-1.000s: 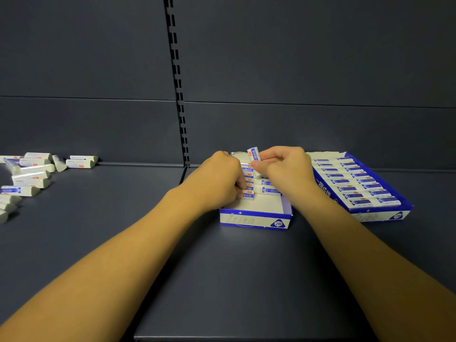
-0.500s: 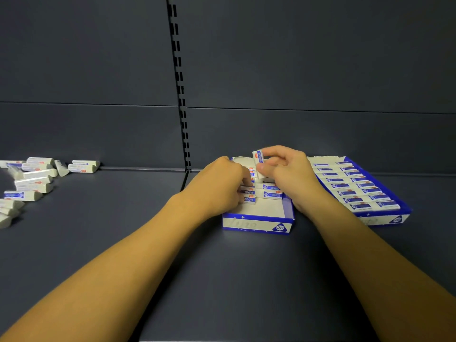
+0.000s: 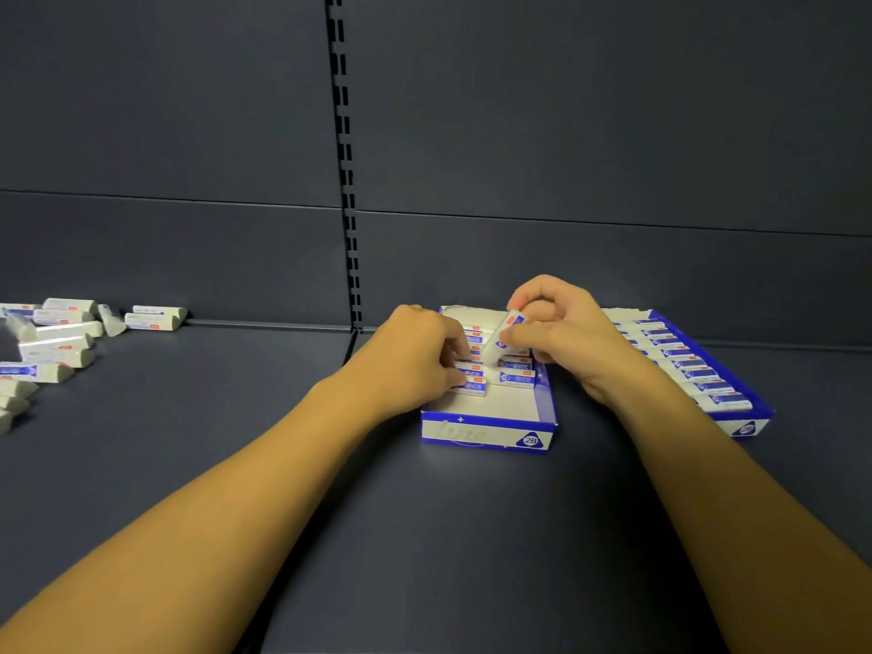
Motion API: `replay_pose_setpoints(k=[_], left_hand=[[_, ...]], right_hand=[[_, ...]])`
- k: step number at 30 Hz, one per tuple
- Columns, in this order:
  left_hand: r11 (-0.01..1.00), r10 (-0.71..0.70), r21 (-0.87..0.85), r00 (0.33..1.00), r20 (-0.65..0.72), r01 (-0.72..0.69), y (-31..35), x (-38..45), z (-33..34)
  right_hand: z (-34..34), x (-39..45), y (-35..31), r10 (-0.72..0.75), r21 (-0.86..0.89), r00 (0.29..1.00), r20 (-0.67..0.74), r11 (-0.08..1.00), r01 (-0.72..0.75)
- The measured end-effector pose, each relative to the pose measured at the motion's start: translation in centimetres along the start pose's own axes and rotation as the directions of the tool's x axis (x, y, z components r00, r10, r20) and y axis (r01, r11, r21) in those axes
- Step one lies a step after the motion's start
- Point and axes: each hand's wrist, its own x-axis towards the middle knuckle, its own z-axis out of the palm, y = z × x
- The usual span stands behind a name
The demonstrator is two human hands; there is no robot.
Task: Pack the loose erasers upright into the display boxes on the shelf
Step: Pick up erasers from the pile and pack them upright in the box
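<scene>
right hand [image 3: 561,332]: pinches one eraser [image 3: 501,339] between thumb and fingertips, tilted, lower end heading down into the right-hand row of the near box [image 3: 486,434]. Tilt looks deliberate: probably so the end can find the slot before it's stood upright.
left hand [image 3: 417,358]: fingers curled in against the front of the left-hand row [image 3: 472,377], touching the front eraser. Reads as bracing so the standing ones don't tip into the free floor at the front. Whether it actually grips one, can't tell.
near box: back part filled in two rows, front stretch of white floor bare. Partly done, I'd say.
far box [image 3: 750,424]: just right of the near one, angled, one long row of erasers visible end to end. Looks full, far side hidden by the right hand.
loose erasers [image 3: 56,344]: lying flat, scattered at far left of the shelf [image 3: 236,417], well apart from both boxes. Plenty left to pack.
arm pose: both forearms reach forward and converge on the near box; right wrist raised above the rim, left wrist lower, near the box's left wall.
risk: the row tips if the bracing hand lifts early.
</scene>
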Motion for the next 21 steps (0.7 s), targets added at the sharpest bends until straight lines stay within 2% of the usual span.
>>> replay_pose_setpoints(k=[3, 11, 17, 21], left_hand=[[1.0, 0.007, -0.009, 1.0, -0.002, -0.007, 0.1, -0.1, -0.1], [1.0, 0.016, -0.013, 1.0, 0.008, -0.015, 0.0, 0.0, 0.1], [1.0, 0.012, -0.001, 1.0, 0.017, -0.012, -0.3, 0.2, 0.4], [0.995, -0.011, -0.1, 0.999, -0.047, 0.006, -0.6, 0.1, 0.3]], right_hand=[[-0.9, -0.4, -0.1, -0.022, -0.071, 0.998, 0.067, 0.997, 0.027], [-0.8, -0.7, 0.2, -0.096, -0.367, 0.991, 0.091, 0.922, 0.122], [-0.5, -1.1, 0.1, -0.081, -0.406, 0.99, 0.116, 0.906, 0.122], [-0.6, -1.1, 0.4, -0.04, -0.382, 0.995, 0.086, 0.921, 0.07]])
